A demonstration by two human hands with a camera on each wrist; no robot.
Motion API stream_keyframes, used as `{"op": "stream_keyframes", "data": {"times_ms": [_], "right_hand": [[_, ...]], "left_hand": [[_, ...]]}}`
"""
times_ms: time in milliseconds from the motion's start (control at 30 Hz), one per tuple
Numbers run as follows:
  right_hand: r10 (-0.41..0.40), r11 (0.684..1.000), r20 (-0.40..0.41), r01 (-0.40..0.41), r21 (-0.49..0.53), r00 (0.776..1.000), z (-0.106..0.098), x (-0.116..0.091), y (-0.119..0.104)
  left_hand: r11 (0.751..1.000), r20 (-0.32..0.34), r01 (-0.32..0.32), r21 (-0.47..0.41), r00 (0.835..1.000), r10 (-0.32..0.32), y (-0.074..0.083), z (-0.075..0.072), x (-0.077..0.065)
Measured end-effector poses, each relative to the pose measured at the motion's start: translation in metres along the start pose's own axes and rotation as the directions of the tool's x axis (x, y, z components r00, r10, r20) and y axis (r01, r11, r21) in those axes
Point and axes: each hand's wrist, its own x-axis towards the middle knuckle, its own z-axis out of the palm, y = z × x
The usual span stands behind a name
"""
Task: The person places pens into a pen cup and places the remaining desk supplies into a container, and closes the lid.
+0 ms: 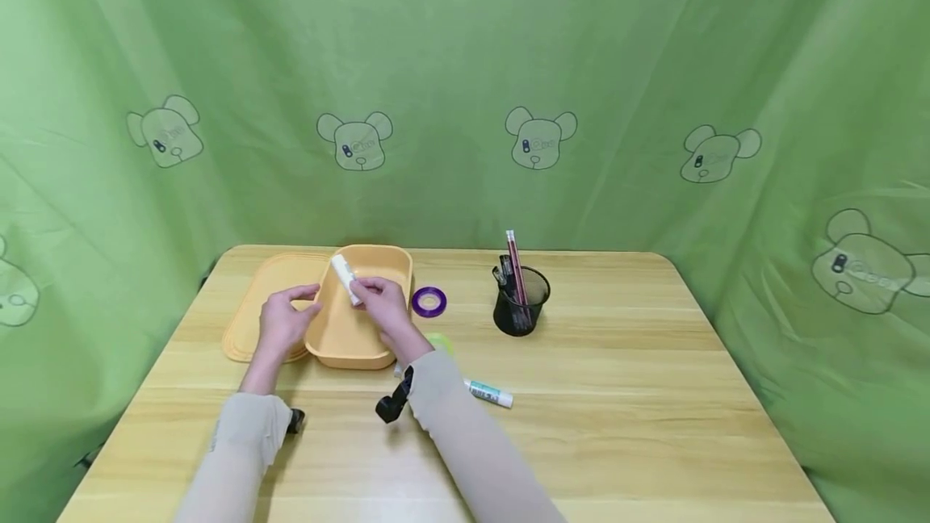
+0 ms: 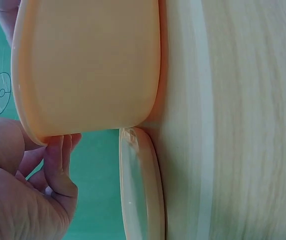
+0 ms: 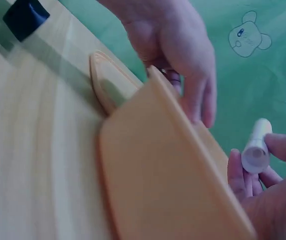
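Our right hand [image 1: 383, 307] pinches one white tube [image 1: 341, 271] over one orange box [image 1: 349, 339].
Our right thumb and fingers are closed on the tube, which is up off the box floor, and our left hand [image 1: 283, 321] has the box's left rim between its thumb and fingers, only a little open. We count one flat orange lid [image 1: 247, 317] just beside the box on the left, and one purple ring [image 1: 416, 303] near it on the right. One more tube [image 1: 490, 394], white and green, lies on the worktop [image 1: 625, 361] by our right sleeve. One bright green thing [image 1: 441, 342] is partly hidden by that arm. We see one black cup [image 1: 512, 320] with pens and pencils, too bunched to count.
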Motion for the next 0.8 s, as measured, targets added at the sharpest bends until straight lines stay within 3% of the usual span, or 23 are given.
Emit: {"op": "stream_keyframes", "data": {"times_ms": [233,433,800], "right_hand": [[0.045,0.997,-0.135,-0.053,-0.053,0.99,0.009,0.002,0.016],[0.067,0.989,-0.23,-0.095,-0.111,0.971,0.011,0.004,0.017],[0.094,0.987,-0.21,-0.118,-0.105,0.973,0.012,0.007,0.019]], "left_hand": [[1.0,0.003,0.009,-0.003,1.0,-0.009,-0.001,0.0,-0.001],[1.0,0.004,-0.001,-0.006,1.0,0.001,-0.002,0.001,0.0],[1.0,-0.019,0.0,-0.016,1.0,-0.001,0.0,0.001,0.0]]}}
